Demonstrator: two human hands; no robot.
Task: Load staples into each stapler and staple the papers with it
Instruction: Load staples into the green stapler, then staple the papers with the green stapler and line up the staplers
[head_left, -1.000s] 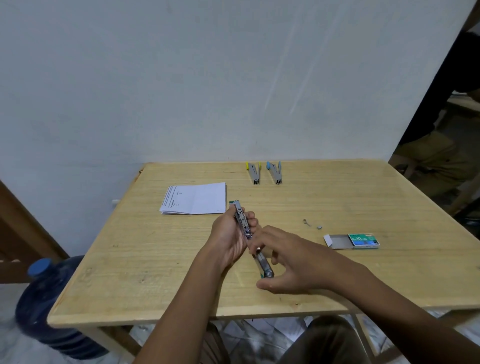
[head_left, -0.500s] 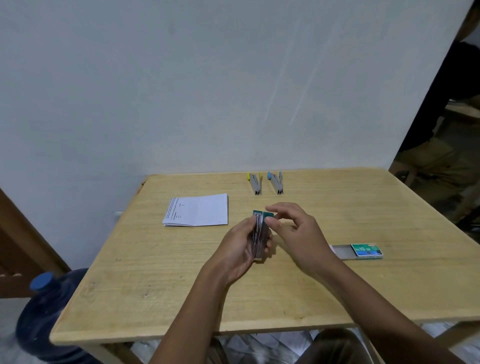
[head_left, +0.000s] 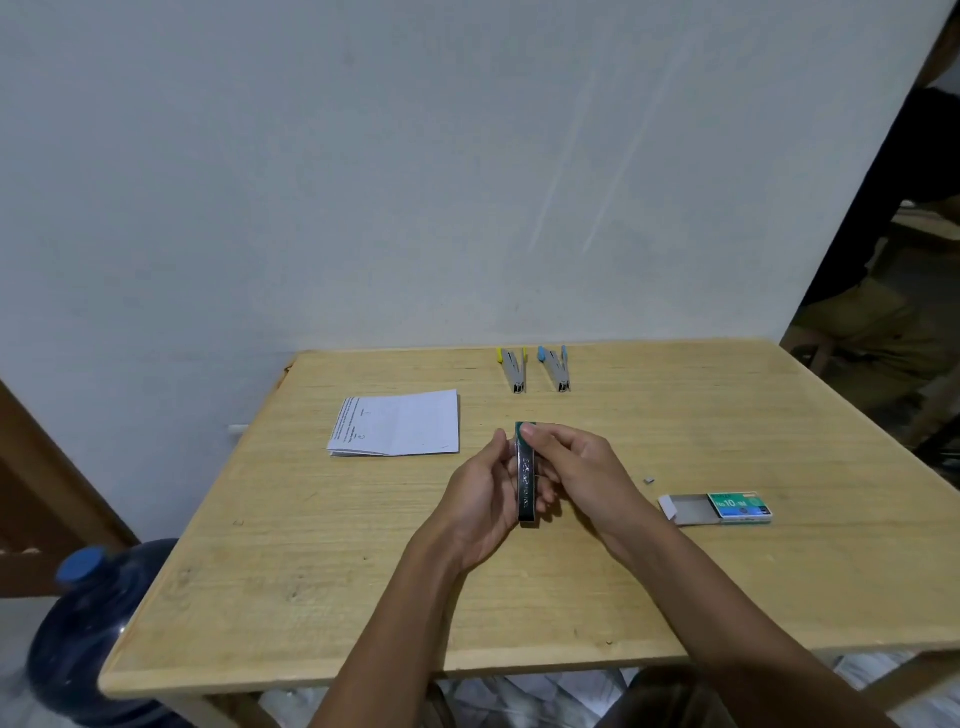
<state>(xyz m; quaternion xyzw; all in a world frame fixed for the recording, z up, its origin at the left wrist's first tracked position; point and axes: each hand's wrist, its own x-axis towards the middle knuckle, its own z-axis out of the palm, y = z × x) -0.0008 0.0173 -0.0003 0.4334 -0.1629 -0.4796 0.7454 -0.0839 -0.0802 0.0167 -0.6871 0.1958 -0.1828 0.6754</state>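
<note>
Pale wall (head_left: 363, 182) fills the upper half of the frame, and below it the wooden table (head_left: 363, 571) spreads across the lower half, with a blue water jug (head_left: 88, 639) at lower left, off the table's edge. I'm looking down on both of my hands at centre frame. My left hand (head_left: 480, 499) wraps the green stapler (head_left: 525, 480) from the left, fingers curled round its body; my right hand (head_left: 576, 470) closes on it from the right, with the fingertips (head_left: 529, 430) pressing the green far end. Both hands are gripped on it, and the stapler looks shut.

By my reckoning, this one is about loaded and the stapling hasn't begun: the papers (head_left: 397, 423) lie flat at left of centre, apart from my hands, and I can't see any staple in them. Further up the frame, the yellow stapler (head_left: 514, 369) and blue stapler (head_left: 556, 369) sit side by side near the wall, untouched as far as I can tell, so most of the job is left.

At right, the staple box (head_left: 727, 508) lies slid open, its green label reading "No.10"; the rest is too small. A loose scrap of staples (head_left: 649, 480) sits between box and hands. Print on the papers is unreadable, and so is the marking on the stapler's metal.
</note>
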